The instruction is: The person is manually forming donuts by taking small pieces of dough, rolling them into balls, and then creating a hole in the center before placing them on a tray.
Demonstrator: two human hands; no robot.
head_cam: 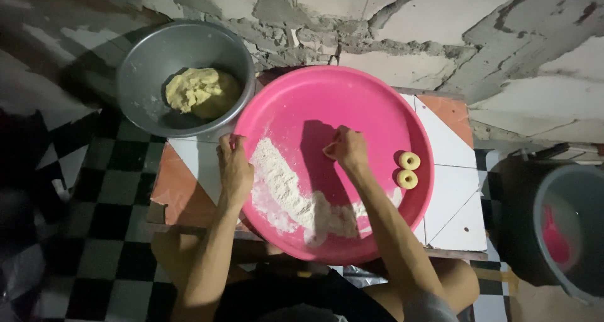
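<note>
Head view: right hand (pixel 347 148) pinches a small bit of dough (pixel 329 150) over the pink tray (pixel 384 111); left hand (pixel 234 166) grips the tray's rim beside the flour (pixel 283 190). Two dough rings (pixel 408 169) lie right; a grey bowl (pixel 151 57) holds more dough.

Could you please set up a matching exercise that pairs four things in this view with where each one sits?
Things:
1. lump of yellow dough
2. two ring-shaped dough pieces
3. flour
4. left hand

Places:
A. spread over the lower left part of the pink tray
B. inside the grey metal bowl
C. on the left rim of the pink tray
D. side by side near the right edge of the pink tray

Pairs: 1-B, 2-D, 3-A, 4-C
</note>
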